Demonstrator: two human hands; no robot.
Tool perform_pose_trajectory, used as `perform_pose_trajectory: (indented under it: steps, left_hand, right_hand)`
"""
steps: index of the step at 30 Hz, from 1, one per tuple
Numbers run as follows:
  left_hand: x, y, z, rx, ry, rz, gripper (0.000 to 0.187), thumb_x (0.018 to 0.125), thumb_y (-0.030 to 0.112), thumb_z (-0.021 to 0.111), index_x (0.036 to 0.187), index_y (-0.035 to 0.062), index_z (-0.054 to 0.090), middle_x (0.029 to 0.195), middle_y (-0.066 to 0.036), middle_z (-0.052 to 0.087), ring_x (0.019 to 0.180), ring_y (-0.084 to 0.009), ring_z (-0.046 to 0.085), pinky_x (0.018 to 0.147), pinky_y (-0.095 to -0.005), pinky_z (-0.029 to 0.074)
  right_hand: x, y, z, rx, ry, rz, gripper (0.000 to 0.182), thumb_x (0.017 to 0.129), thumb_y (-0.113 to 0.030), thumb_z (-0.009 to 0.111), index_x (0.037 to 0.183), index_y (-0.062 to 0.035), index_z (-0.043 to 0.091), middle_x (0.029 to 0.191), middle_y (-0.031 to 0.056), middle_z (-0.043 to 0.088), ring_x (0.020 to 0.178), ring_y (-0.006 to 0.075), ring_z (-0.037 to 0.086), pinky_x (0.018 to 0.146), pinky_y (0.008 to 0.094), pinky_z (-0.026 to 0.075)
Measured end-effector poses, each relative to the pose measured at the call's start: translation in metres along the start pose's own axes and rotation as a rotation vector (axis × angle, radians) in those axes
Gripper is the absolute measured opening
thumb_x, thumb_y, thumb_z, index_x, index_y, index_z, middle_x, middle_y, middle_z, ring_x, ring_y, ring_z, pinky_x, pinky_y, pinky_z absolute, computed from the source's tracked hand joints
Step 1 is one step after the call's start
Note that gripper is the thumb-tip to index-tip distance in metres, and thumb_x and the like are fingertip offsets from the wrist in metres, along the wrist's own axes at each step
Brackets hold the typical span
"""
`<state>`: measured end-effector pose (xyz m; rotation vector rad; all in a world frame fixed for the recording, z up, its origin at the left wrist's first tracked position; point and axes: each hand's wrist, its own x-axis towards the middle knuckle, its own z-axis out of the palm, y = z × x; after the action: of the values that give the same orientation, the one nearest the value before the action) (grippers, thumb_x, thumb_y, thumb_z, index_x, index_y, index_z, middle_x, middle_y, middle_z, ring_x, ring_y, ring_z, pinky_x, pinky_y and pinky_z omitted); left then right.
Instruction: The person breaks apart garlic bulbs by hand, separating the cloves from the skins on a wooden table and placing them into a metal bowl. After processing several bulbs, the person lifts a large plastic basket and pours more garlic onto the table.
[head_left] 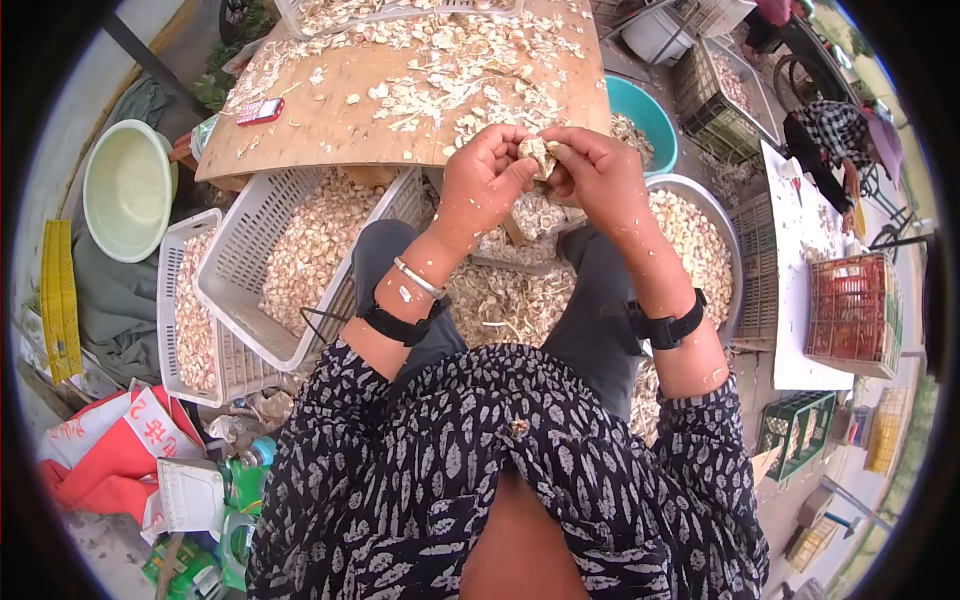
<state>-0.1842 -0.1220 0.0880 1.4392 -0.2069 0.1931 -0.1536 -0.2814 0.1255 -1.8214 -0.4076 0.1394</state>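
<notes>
Between both hands, just off the near edge of the wooden board, is a pale garlic bulb with papery skin. My left hand pinches it from the left with thumb and fingers. On the other side, my right hand has its fingertips closed on the bulb too. Loose skins are strewn over the board. Below the hands, between my knees, lie more garlic skins. A metal basin full of garlic cloves stands beside my right forearm.
White plastic crates of cloves stand at left, near a pale green basin. A teal basin sits beyond the right hand. A red phone lies on the board. At far right, a person bends beside a white table.
</notes>
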Motion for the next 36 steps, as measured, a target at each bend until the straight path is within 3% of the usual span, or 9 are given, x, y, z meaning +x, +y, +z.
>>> perform_pose_trajectory:
  steps: [6, 8, 12, 15, 20, 24, 28, 31, 36]
  left_hand:
    - [-0.015, 0.005, 0.029, -0.264, -0.126, -0.141, 0.024, 0.090, 0.006, 0.056, 0.111, -0.0041, 0.052, 0.090, -0.007, 0.062, 0.071, -0.0092, 0.058, 0.063, -0.0231, 0.049]
    - [-0.017, 0.008, 0.039, -0.566, -0.116, -0.247, 0.023, 0.089, 0.009, 0.058, 0.110, -0.0004, 0.053, 0.092, -0.009, 0.062, 0.076, -0.0153, 0.058, 0.071, -0.0283, 0.048]
    - [-0.001, 0.006, 0.046, -0.727, -0.210, -0.254, 0.021, 0.089, 0.008, 0.059, 0.107, 0.0008, 0.054, 0.096, -0.012, 0.061, 0.080, -0.0175, 0.058, 0.072, -0.0291, 0.048]
    - [0.058, 0.001, 0.063, -0.586, -0.241, -0.166, 0.030, 0.088, 0.009, 0.059, 0.115, -0.0015, 0.052, 0.099, -0.013, 0.060, 0.084, -0.0167, 0.058, 0.076, -0.0286, 0.048]
    - [0.133, -0.035, 0.085, 0.336, -0.045, 0.387, 0.046, 0.087, 0.011, 0.061, 0.128, -0.0034, 0.046, 0.100, -0.008, 0.060, 0.095, -0.0105, 0.056, 0.082, -0.0259, 0.048]
    - [0.072, -0.095, 0.034, 0.212, -0.076, -0.187, 0.040, 0.087, 0.010, 0.058, 0.124, -0.0008, 0.049, 0.092, -0.005, 0.062, 0.085, -0.0095, 0.058, 0.074, -0.0236, 0.049]
    - [0.050, -0.112, -0.005, -0.293, 0.144, -0.238, 0.025, 0.090, 0.007, 0.053, 0.112, -0.0031, 0.056, 0.082, -0.003, 0.060, 0.067, -0.0087, 0.055, 0.060, -0.0213, 0.045]
    - [0.078, -0.068, -0.050, -0.216, 0.439, -0.336, 0.021, 0.090, 0.006, 0.052, 0.108, -0.0029, 0.056, 0.079, -0.003, 0.059, 0.062, -0.0087, 0.053, 0.057, -0.0222, 0.042]
    - [0.125, -0.085, -0.128, -0.592, 0.709, -0.125, 0.015, 0.089, 0.007, 0.055, 0.102, -0.0011, 0.056, 0.079, -0.005, 0.058, 0.063, -0.0113, 0.051, 0.057, -0.0246, 0.042]
  right_hand:
    - [-0.029, 0.000, -0.021, 0.191, 0.051, 0.123, 0.016, 0.091, -0.009, 0.051, 0.099, -0.0006, 0.061, 0.070, 0.0013, 0.058, 0.056, 0.0086, 0.054, 0.049, 0.0231, 0.045]
    - [-0.029, 0.017, -0.034, 0.739, 0.059, 0.220, 0.016, 0.090, -0.011, 0.049, 0.097, 0.0010, 0.057, 0.070, 0.0003, 0.053, 0.055, 0.0098, 0.049, 0.048, 0.0230, 0.041]
    - [-0.037, 0.061, -0.061, 1.059, 0.231, 0.171, 0.018, 0.090, -0.012, 0.048, 0.100, 0.0014, 0.056, 0.072, 0.0017, 0.050, 0.060, 0.0106, 0.048, 0.049, 0.0223, 0.039]
    - [-0.045, 0.082, -0.067, 1.102, 0.295, 0.243, 0.020, 0.091, -0.012, 0.050, 0.103, 0.0021, 0.055, 0.073, 0.0018, 0.051, 0.060, 0.0101, 0.048, 0.049, 0.0222, 0.040]
    - [-0.022, 0.056, -0.067, 0.850, 0.450, 0.115, 0.022, 0.091, -0.007, 0.053, 0.110, 0.0027, 0.058, 0.077, 0.0030, 0.056, 0.063, 0.0091, 0.052, 0.051, 0.0214, 0.044]
    - [0.022, -0.025, -0.011, 0.692, 0.375, -0.161, 0.022, 0.093, -0.010, 0.051, 0.111, 0.0020, 0.057, 0.080, 0.0028, 0.056, 0.066, 0.0082, 0.051, 0.057, 0.0226, 0.044]
    - [0.085, -0.023, 0.068, 0.540, 0.057, -0.116, 0.023, 0.091, -0.014, 0.055, 0.107, 0.0008, 0.062, 0.077, 0.0017, 0.060, 0.063, 0.0065, 0.054, 0.056, 0.0215, 0.045]
    - [0.172, 0.029, 0.093, 0.260, -0.012, 0.006, 0.022, 0.088, -0.016, 0.060, 0.099, 0.0006, 0.067, 0.071, 0.0006, 0.063, 0.060, 0.0053, 0.057, 0.053, 0.0227, 0.047]
    - [0.292, 0.112, 0.088, -0.490, -0.049, -0.321, 0.018, 0.079, -0.014, 0.060, 0.093, -0.0090, 0.070, 0.077, 0.0135, 0.066, 0.071, 0.0273, 0.064, 0.068, 0.0371, 0.050]
